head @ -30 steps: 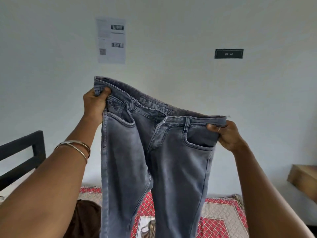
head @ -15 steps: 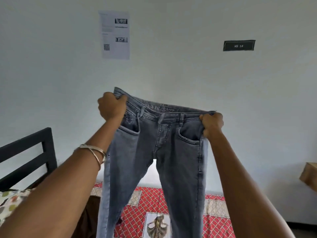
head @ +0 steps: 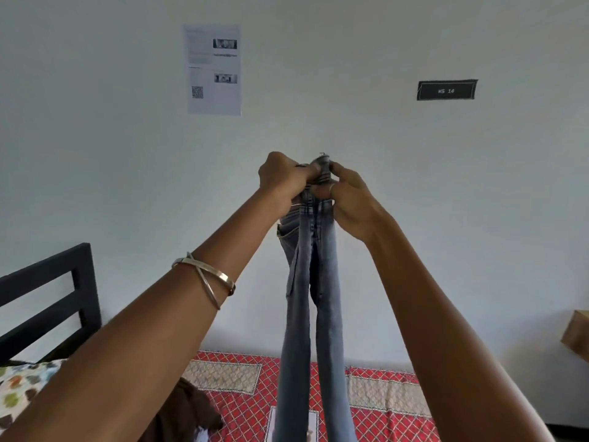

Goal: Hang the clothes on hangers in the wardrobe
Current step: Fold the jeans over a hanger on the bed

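The grey jeans [head: 310, 314] are held up at arm's length in front of the white wall [head: 95, 154], above the bed [head: 382, 393] with its red checked cover. The waistband is gathered between the two hands: the left hand [head: 283, 178] is curled round one side of it, and the right hand [head: 347, 199] is pinching the other side, with the two hands almost touching. The legs are hung straight down, one beside the other, with the lower ends out of view.

The step in hand appears to be folding the jeans lengthwise before they are put on a hanger. For this to be done well, the side seams should be matched so that one leg is laid flat on the other, and the waistband edges should be levelled before the grip is passed to one hand. No hanger or wardrobe is shown. A dark brown garment [head: 194, 406] is left on the bed, near the pillow [head: 19, 390].
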Available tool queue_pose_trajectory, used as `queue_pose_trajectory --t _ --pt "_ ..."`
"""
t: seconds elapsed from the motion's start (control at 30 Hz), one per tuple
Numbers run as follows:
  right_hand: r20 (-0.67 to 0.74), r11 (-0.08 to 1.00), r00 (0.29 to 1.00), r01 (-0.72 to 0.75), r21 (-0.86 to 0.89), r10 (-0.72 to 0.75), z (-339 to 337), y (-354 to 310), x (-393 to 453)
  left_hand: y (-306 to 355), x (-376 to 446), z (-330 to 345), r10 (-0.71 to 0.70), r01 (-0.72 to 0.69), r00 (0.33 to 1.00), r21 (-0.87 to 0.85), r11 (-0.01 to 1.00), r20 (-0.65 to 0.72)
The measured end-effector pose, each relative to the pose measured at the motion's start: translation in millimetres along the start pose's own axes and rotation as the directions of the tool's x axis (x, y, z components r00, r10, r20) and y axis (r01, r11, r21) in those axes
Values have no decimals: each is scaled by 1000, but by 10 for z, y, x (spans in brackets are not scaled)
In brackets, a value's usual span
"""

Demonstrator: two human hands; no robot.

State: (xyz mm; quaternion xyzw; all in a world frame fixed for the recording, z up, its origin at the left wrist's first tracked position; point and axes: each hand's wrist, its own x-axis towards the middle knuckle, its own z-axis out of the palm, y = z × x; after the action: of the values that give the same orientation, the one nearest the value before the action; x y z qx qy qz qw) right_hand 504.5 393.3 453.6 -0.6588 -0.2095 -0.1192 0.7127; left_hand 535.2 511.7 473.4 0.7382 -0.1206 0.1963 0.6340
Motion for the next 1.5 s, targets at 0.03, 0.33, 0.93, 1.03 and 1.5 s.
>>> queue_pose_trajectory --t 0.03,0.33,0.93,1.03,1.5 --pt "53 998 999 15 -56 -12 -50 -6 -29 24 5 20 23 -23 1000 15 1000 6" --pt "28 991 993 118 -59 -117 -348 39 -143 21 -90 17 263 -168 918 -310 936 297" --pt "-343 932 917 290 218 -206 -583 184 -402 -37 -9 260 637 -691 659 656 304 399" --pt "-270 956 931 278 90 -245 -743 421 -591 56 29 230 644 -671 662 684 284 382" --pt "-1 852 906 -398 -339 423 -1022 1629 -1361 431 50 74 670 -623 671 730 281 316"
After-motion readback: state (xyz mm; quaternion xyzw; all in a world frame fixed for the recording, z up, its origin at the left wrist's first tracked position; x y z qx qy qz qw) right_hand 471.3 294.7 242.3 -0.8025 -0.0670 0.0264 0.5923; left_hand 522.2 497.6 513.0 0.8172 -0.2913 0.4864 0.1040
